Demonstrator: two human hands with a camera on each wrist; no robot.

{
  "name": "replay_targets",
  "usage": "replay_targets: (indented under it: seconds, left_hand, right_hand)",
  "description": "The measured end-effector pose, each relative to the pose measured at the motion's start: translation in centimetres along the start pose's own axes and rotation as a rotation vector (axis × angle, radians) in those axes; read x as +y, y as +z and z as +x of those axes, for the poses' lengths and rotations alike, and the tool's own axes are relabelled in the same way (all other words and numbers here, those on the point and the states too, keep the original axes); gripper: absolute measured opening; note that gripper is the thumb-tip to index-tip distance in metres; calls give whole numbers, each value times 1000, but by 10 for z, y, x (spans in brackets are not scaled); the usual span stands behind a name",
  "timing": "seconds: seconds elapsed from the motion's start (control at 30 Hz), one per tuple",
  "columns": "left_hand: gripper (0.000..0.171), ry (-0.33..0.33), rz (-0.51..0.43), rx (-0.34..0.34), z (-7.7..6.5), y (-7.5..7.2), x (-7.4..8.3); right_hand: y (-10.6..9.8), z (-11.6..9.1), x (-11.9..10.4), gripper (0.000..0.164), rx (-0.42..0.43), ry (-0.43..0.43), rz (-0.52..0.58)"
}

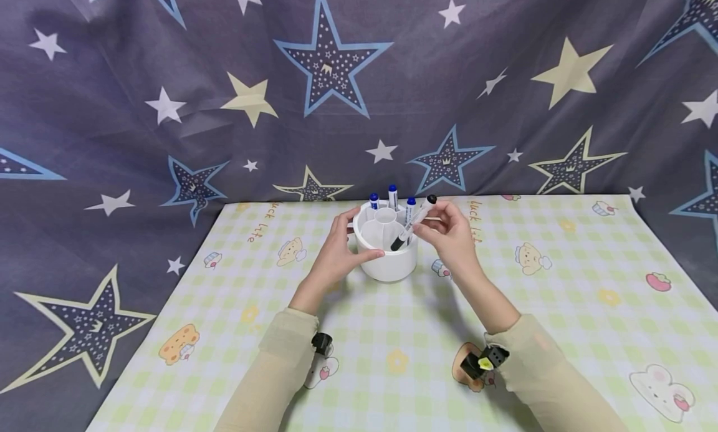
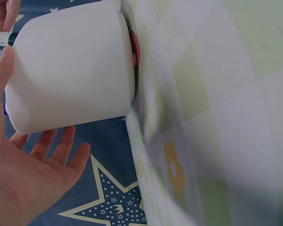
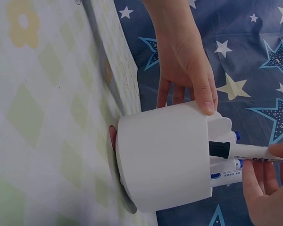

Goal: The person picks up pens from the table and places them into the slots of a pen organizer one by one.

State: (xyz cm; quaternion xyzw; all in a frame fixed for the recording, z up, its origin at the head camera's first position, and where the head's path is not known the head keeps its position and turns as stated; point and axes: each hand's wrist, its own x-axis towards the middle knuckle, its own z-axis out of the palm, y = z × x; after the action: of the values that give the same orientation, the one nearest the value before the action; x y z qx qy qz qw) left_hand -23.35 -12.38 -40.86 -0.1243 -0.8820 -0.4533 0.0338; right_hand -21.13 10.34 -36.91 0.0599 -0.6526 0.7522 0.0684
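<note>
A white round pen holder (image 1: 388, 267) with several compartments stands on the tablecloth. My left hand (image 1: 335, 252) holds it from the left, thumb at the front rim and fingers along the far side. In the right wrist view that thumb (image 3: 206, 101) lies on the rim. My right hand (image 1: 453, 237) pinches a white whiteboard marker (image 1: 416, 219) with black ends. The marker slants over the right side of the holder, its longer black end (image 3: 219, 149) down at the opening. Blue-capped markers (image 1: 392, 199) stand upright in the back and right compartments.
A checked tablecloth (image 1: 359, 382) printed with cartoon figures covers the table. Right behind the table hangs a dark curtain (image 1: 213, 39) with stars. Black wrist cameras (image 1: 322, 343) sit at both sleeves.
</note>
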Motion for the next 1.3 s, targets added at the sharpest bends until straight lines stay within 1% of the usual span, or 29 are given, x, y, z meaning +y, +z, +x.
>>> replay_targets:
  seconds: [0.17, 0.33, 0.57, 0.73, 0.83, 1.3]
  left_hand:
    - [103, 1, -7, -3, 0, 1, 0]
    - [103, 2, -4, -2, 1, 1, 0]
    - [103, -12, -6, -5, 1, 1, 0]
    - [103, -24, 3, -6, 1, 0, 2]
    - [102, -26, 9, -6, 1, 0, 3]
    - [104, 1, 42, 3, 1, -1, 1]
  right_hand:
    - [-1, -1, 2, 26, -30, 6, -38]
    - [-2, -2, 1, 27, -53, -9, -49]
    - [-7, -1, 0, 25, -47, -2, -57]
    - [-10, 0, 0, 21, -45, 4, -15]
    - [-12, 0, 0, 20, -45, 14, -7]
    - [-26, 1, -2, 18, -37, 5, -19]
